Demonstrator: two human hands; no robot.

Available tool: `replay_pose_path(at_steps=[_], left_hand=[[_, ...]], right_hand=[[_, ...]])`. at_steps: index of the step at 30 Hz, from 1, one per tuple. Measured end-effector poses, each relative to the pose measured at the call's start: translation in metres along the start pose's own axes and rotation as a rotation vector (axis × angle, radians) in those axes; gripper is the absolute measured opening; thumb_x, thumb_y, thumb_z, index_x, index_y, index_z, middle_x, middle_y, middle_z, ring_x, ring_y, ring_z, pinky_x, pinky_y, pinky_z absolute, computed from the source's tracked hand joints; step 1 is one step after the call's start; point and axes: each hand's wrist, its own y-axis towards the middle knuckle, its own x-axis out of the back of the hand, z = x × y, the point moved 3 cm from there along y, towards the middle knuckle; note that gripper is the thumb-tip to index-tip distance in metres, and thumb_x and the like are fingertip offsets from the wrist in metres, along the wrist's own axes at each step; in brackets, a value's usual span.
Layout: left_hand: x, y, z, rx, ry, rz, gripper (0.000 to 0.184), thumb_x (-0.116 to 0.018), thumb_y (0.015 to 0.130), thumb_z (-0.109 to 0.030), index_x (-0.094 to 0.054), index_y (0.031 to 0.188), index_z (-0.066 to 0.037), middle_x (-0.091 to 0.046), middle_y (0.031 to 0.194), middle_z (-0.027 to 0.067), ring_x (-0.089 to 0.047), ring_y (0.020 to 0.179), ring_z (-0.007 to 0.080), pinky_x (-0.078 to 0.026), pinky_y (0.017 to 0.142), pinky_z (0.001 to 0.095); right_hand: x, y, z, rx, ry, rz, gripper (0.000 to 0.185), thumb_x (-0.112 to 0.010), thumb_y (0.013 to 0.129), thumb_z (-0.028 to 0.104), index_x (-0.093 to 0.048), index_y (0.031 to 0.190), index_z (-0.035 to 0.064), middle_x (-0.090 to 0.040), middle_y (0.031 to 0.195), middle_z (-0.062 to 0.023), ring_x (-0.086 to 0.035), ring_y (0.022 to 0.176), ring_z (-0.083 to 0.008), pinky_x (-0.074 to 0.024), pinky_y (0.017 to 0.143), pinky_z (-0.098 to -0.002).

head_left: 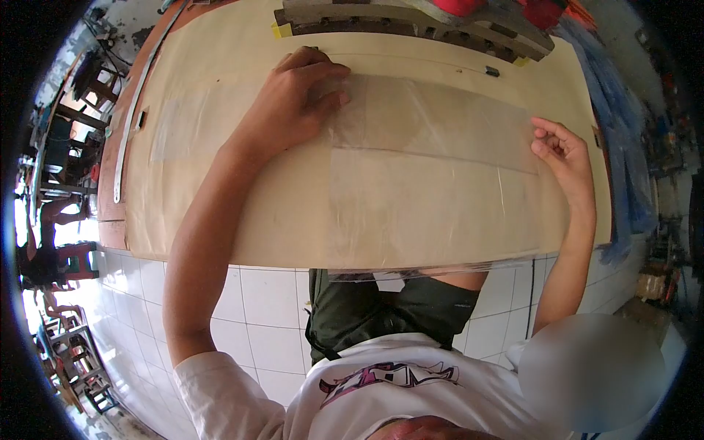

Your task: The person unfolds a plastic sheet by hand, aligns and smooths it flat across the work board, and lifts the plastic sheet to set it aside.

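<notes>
A clear plastic sheet [433, 125] lies across the tan-covered table, with a crease running along it and its lower part reaching the near edge. At its upper left corner is my left hand [304, 95], fingers curled with thumb and forefinger at the film. My right hand [563, 155] pinches the sheet's right edge between thumb and fingers. More clear film hangs over the near table edge by my lap.
Another piece of clear film [180, 128] lies on the left, near a long metal ruler [139, 99]. A heavy metal fixture [418, 26] stands at the far side, with a small dark block [492, 71] before it. Blue plastic sheeting [620, 139] hangs at the right.
</notes>
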Motion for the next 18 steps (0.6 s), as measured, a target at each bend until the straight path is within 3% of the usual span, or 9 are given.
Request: replay_pose_path(at_steps=[4,6,10,12,18], left_hand=[[0.001,0.0,-0.001,0.007,0.01,0.003,0.031,-0.072,0.083,-0.013,-0.071,0.11,0.0,-0.063,0.107,0.0184,-0.06,0.102,0.0363,-0.05,0.091,0.0415],[0.001,0.0,0.0,0.087,0.017,0.083,0.033,-0.068,0.086,-0.012,-0.068,0.117,-0.002,-0.061,0.119,0.0233,-0.058,0.114,0.0401,-0.047,0.101,0.0434],[0.002,-0.001,-0.003,0.09,-0.014,0.06,0.031,-0.066,0.085,-0.01,-0.07,0.116,-0.003,-0.061,0.12,0.0237,-0.058,0.115,0.0391,-0.048,0.101,0.043],[-0.001,0.0,0.003,-0.047,-0.02,0.082,0.026,-0.071,0.083,-0.012,-0.075,0.108,-0.006,-0.063,0.107,0.0165,-0.063,0.093,0.0322,-0.052,0.085,0.038],[0.002,-0.001,-0.013,0.064,0.034,0.071,0.025,-0.073,0.082,-0.013,-0.077,0.106,-0.01,-0.064,0.113,0.0162,-0.062,0.098,0.0299,-0.051,0.088,0.0396]], right_hand=[[-0.002,0.0,-0.001,0.018,-0.04,-0.015,0.041,-0.077,0.083,0.007,-0.069,0.123,0.008,-0.061,0.099,0.0038,-0.049,0.073,-0.0026,-0.0415,0.069,-0.019],[-0.002,0.001,0.0,0.026,-0.062,-0.023,0.041,-0.077,0.082,0.006,-0.07,0.122,0.0081,-0.06,0.098,0.0036,-0.049,0.073,-0.003,-0.0414,0.069,-0.0189],[-0.005,-0.001,0.01,0.059,-0.101,-0.026,0.038,-0.076,0.082,0.004,-0.071,0.12,0.0067,-0.059,0.095,0.0021,-0.051,0.074,-0.0049,-0.0427,0.069,-0.0201],[-0.005,-0.003,0.012,0.068,-0.113,-0.036,0.037,-0.076,0.082,0.003,-0.071,0.119,0.006,-0.059,0.095,0.0017,-0.051,0.075,-0.0055,-0.0433,0.07,-0.0206],[-0.007,-0.002,0.011,0.129,-0.057,-0.033,0.034,-0.075,0.082,0.001,-0.071,0.116,0.0013,-0.058,0.09,0.0005,-0.054,0.076,-0.0064,-0.0456,0.068,-0.0219]])
